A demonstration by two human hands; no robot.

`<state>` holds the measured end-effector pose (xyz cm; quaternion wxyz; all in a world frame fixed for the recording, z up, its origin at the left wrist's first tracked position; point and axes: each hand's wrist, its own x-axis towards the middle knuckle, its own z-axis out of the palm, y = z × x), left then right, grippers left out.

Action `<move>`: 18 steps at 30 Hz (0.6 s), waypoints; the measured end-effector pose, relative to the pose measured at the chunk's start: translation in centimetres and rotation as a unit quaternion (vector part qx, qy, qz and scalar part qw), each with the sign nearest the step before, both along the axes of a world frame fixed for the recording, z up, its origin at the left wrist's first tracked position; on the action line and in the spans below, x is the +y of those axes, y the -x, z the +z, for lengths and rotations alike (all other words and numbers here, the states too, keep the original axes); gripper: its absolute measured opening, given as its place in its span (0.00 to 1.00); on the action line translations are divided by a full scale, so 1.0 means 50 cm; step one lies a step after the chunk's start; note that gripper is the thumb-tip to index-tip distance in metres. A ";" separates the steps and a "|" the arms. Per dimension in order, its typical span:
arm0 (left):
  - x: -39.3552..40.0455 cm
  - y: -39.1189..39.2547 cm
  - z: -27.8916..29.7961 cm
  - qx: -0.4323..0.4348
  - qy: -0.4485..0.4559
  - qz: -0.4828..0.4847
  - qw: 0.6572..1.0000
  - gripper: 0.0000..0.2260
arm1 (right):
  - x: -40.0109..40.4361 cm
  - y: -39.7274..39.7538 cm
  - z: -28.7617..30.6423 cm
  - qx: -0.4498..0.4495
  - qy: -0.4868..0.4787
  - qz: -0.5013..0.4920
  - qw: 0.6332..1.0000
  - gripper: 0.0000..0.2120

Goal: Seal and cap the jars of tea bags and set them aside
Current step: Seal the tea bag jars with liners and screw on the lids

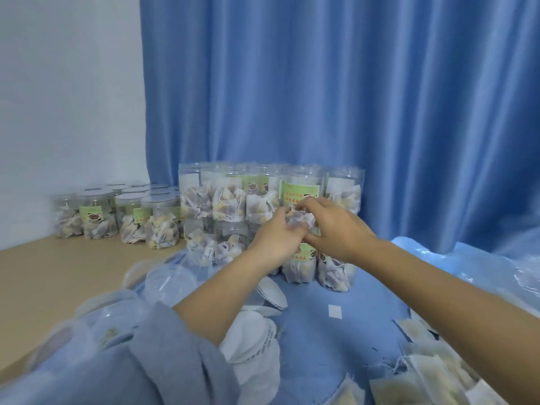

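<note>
Clear plastic jars of tea bags [228, 200] stand uncapped in two stacked rows before the blue curtain. Both my hands are at the lower part of one upper-row jar with a green label [301, 187]. My left hand [276, 233] holds it from the left and my right hand [331, 226] from the right, fingers curled around it. Tea bags show through the wall between my fingers. A pile of white round seals [251, 340] lies under my left forearm. Clear lids [163, 283] lie to their left, blurred.
Capped jars [117, 217] stand grouped at the back left on the tan tabletop [43, 276]. Loose tea bags [432, 366] are heaped at the front right on the blue cloth [336, 346]. A small white slip [335, 311] lies on the cloth. Clear plastic wrap [520, 273] sits at the right edge.
</note>
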<state>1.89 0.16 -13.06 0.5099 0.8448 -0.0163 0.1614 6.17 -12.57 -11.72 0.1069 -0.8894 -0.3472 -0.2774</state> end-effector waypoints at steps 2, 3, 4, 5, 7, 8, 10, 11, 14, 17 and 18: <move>0.002 -0.022 0.003 0.009 -0.009 0.007 1.000 0.26 | -0.011 -0.031 0.000 0.023 -0.035 -0.033 0.999 0.24; 0.005 -0.031 0.003 0.013 -0.014 0.011 1.000 0.26 | -0.015 -0.050 -0.002 0.039 -0.047 -0.053 0.997 0.24; 0.009 -0.043 0.000 0.017 -0.013 0.014 1.000 0.26 | -0.019 -0.071 -0.006 0.053 -0.050 -0.076 0.994 0.24; 0.012 -0.054 -0.004 0.022 -0.005 0.016 1.000 0.25 | -0.023 -0.093 -0.012 0.067 -0.043 -0.101 0.992 0.23; 0.017 -0.080 -0.021 0.038 0.017 0.024 0.999 0.22 | -0.033 -0.134 -0.036 0.103 -0.021 -0.143 0.984 0.21; 0.018 -0.094 -0.031 0.048 0.032 0.026 0.998 0.22 | -0.037 -0.154 -0.054 0.119 -0.015 -0.151 0.981 0.21; 0.014 -0.117 -0.056 0.073 0.067 0.027 0.995 0.22 | -0.045 -0.190 -0.093 0.139 0.005 -0.162 0.977 0.24; 0.010 -0.127 -0.070 0.084 0.080 0.025 0.993 0.22 | -0.047 -0.204 -0.113 0.146 0.026 -0.173 0.974 0.27; -0.001 -0.144 -0.101 0.102 0.091 0.023 0.990 0.22 | -0.049 -0.230 -0.159 0.163 0.066 -0.212 0.961 0.33; -0.002 -0.147 -0.105 0.112 0.111 0.019 0.987 0.20 | -0.046 -0.237 -0.176 0.095 0.054 -0.235 0.966 0.29; -0.001 -0.145 -0.103 0.118 0.107 0.018 0.987 0.20 | -0.046 -0.235 -0.176 0.073 0.044 -0.234 0.969 0.27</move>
